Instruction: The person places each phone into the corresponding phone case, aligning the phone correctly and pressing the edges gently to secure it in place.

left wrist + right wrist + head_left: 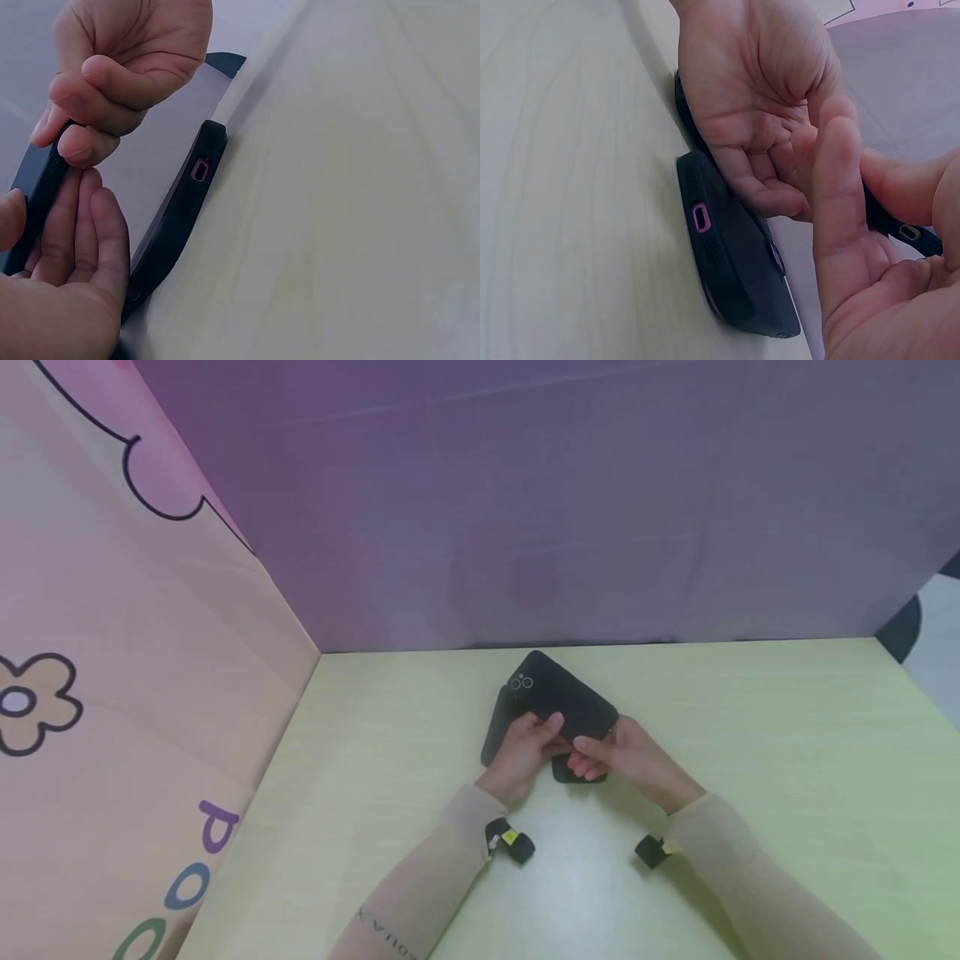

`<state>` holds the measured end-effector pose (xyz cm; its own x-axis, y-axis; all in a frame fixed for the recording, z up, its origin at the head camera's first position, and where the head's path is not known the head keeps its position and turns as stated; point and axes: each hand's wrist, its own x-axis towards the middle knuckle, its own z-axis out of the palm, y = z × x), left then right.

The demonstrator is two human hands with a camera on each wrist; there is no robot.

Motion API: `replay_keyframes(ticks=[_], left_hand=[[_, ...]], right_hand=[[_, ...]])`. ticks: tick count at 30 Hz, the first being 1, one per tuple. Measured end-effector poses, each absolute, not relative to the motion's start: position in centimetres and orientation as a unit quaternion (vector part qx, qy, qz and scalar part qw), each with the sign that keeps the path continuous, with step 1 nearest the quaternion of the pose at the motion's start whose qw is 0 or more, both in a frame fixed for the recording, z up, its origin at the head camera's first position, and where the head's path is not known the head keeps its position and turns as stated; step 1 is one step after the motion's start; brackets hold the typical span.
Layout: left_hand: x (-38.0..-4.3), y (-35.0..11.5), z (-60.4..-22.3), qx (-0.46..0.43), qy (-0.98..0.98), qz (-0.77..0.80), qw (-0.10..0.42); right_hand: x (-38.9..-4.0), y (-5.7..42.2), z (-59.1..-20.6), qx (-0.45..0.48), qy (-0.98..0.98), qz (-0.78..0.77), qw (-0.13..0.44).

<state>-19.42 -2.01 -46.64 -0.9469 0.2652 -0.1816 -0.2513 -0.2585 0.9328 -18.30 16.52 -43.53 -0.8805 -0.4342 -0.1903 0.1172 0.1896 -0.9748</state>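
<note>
Both hands hold a black phone (570, 689), tilted, its back with two ringed lenses facing up in the head view. My left hand (521, 752) grips its lower left side, thumb on the back and fingers underneath. At the lower right corner my right hand (637, 760) pinches it, thumb on top and fingers curled below. Beneath lie two more dark phones: one (492, 735) partly covered at the left, another (564, 770) under the right fingers. In the right wrist view the nearer lying phone (742, 255) shows a pink-rimmed charging port on its end.
The pale wood-look table (787, 760) spreads out around the hands. A purple cloth wall (585, 510) rises along its back edge, and a printed pale panel (135, 610) stands at the left. Each sleeve has a small black wrist device (521, 848) at the cuff.
</note>
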Motion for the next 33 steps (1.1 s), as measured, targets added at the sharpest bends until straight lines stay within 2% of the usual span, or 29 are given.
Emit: replay_keyframes(ticks=[22, 33], left_hand=[[-19.6, -2.2, -46.4, -0.013, 0.575, 0.797, 0.183], [-19.6, -2.3, -46.6, 0.019, 0.583, 0.789, 0.191]], right_hand=[[-18.6, 16.3, -43.8, -0.139, 0.774, -0.588, 0.19], [-19.5, 17.8, -43.5, -0.108, 0.81, -0.554, 0.157]])
